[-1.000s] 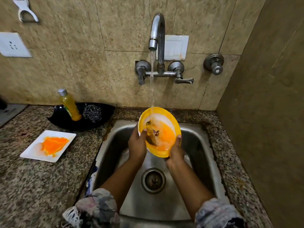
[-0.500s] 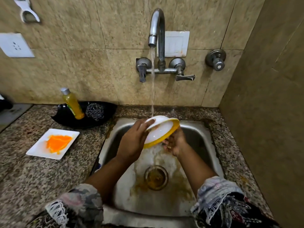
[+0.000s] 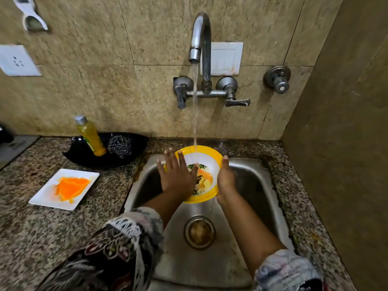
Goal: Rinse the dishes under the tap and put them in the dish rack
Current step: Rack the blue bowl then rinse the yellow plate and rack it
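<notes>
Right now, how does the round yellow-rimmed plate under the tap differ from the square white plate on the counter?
The round yellow-rimmed plate is held tilted over the steel sink by the left hand and right hand, with tap water running onto it; the square white plate lies flat and untouched on the granite counter. The round one shows dark and orange scraps; the square one a bright orange smear. Both are still dirty.

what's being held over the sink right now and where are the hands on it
The yellow-rimmed bowl: the right hand grips its right rim, and the left hand lies flat inside it.

left hand (image 3: 178, 177) covers bowl (image 3: 206, 156) (partly)
</notes>
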